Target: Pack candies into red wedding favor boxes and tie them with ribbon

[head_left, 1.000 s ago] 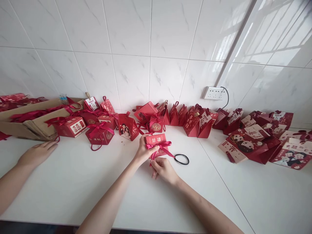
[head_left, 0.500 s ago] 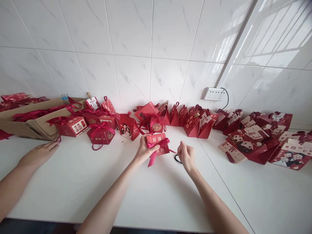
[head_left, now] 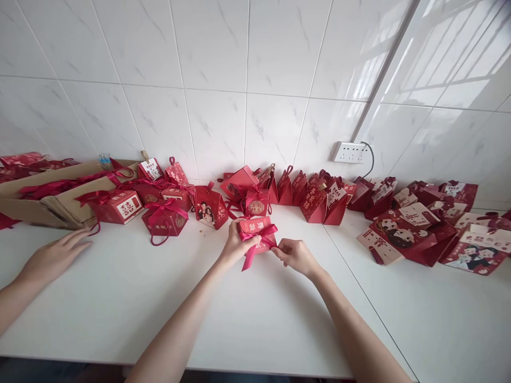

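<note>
In the middle of the head view, my left hand point(head_left: 235, 243) is closed around the left side of a small red gift box point(head_left: 264, 221) with pale characters on it. A shiny red ribbon point(head_left: 260, 235) is tied in a bow across the box, and one tail hangs down in front. My left thumb lies on the bow. At the box's right side my right hand point(head_left: 296, 256) pinches the ribbon's other tail; its fingertips are partly hidden. Just behind stands another red box point(head_left: 257, 203) with a round gold emblem.
Another person's hand point(head_left: 56, 259) rests on the white table point(head_left: 247, 324) at the left, near a cardboard box point(head_left: 48, 210) of ribbons. Several red gift boxes point(head_left: 166, 223) line the tiled wall, more crowd the right point(head_left: 411, 239), and a power strip point(head_left: 351, 152) is on the wall.
My right hand has moved left to the bow and taken the ribbon tail. A black loop by that hand no longer shows. The other person's hand has shifted slightly left, fingers more spread.
</note>
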The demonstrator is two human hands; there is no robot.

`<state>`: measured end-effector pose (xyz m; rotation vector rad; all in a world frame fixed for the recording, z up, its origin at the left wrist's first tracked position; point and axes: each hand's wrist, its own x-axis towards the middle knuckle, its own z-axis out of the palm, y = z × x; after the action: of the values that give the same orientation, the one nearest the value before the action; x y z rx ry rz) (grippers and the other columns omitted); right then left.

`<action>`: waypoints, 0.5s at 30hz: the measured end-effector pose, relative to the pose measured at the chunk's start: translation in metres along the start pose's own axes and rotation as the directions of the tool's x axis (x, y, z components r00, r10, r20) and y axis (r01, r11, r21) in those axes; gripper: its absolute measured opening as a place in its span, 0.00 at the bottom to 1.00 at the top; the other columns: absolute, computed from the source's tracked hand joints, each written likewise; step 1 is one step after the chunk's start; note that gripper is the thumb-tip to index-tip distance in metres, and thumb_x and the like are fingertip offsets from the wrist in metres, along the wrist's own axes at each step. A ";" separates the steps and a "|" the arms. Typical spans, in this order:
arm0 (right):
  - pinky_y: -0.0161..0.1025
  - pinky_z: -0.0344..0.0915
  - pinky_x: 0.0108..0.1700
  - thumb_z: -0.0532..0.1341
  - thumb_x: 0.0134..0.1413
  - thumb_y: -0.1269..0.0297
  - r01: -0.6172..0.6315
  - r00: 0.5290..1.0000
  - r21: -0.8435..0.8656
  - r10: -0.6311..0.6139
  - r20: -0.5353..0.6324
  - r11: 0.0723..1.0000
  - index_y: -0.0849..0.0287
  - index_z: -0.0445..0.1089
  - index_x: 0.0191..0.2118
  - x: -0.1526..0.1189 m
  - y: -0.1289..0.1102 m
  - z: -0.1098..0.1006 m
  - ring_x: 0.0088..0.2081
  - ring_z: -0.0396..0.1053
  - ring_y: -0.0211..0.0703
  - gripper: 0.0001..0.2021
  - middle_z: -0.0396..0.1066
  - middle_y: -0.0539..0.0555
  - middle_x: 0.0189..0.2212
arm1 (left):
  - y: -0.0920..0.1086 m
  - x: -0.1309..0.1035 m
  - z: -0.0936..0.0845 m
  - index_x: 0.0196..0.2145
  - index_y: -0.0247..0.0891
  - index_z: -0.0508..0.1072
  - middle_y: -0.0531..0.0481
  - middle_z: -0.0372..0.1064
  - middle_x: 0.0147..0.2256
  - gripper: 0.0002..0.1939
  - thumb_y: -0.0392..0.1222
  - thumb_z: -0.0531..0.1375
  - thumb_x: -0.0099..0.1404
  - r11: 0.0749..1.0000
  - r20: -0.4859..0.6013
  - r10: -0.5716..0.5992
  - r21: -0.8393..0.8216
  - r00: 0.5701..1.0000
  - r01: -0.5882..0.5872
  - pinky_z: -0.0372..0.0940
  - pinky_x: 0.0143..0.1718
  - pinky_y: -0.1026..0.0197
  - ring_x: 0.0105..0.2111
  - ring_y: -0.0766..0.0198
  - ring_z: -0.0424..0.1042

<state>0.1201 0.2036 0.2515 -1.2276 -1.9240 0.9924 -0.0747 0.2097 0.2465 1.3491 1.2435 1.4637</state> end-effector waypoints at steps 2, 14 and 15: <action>0.34 0.55 0.25 0.58 0.47 0.51 0.057 0.997 -0.074 -0.061 -0.055 0.996 0.56 0.57 0.18 -0.001 0.000 -0.001 0.18 0.55 0.34 0.17 0.57 0.46 0.15 | 0.001 -0.001 0.000 0.41 0.45 0.62 0.49 0.67 0.43 0.26 0.42 0.68 0.46 1.000 0.008 -0.003 -0.004 1.000 0.003 0.67 0.44 0.50 0.44 0.57 0.70; 0.35 0.62 0.24 0.45 0.54 0.52 0.110 0.984 0.038 -0.104 -0.144 0.993 0.58 0.61 0.27 -0.002 0.001 -0.020 0.22 0.61 0.38 0.17 0.61 0.50 0.20 | 0.008 -0.005 -0.004 0.51 0.43 0.58 0.50 0.70 0.39 0.34 0.41 0.67 0.48 0.997 0.203 -0.042 -0.055 0.978 0.055 0.69 0.41 0.53 0.38 0.59 0.73; 0.35 0.63 0.25 0.45 0.55 0.49 0.114 0.980 0.054 -0.104 -0.169 0.992 0.58 0.60 0.28 -0.001 0.001 -0.017 0.24 0.62 0.38 0.18 0.62 0.51 0.23 | 0.009 -0.005 -0.004 0.52 0.44 0.58 0.50 0.71 0.38 0.35 0.40 0.67 0.48 0.997 0.236 -0.036 -0.053 0.971 0.050 0.69 0.42 0.52 0.38 0.58 0.74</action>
<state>0.1352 0.2070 0.2590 -1.1193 -1.7965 0.8605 -0.0770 0.2021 0.2537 1.4025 1.0627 1.2596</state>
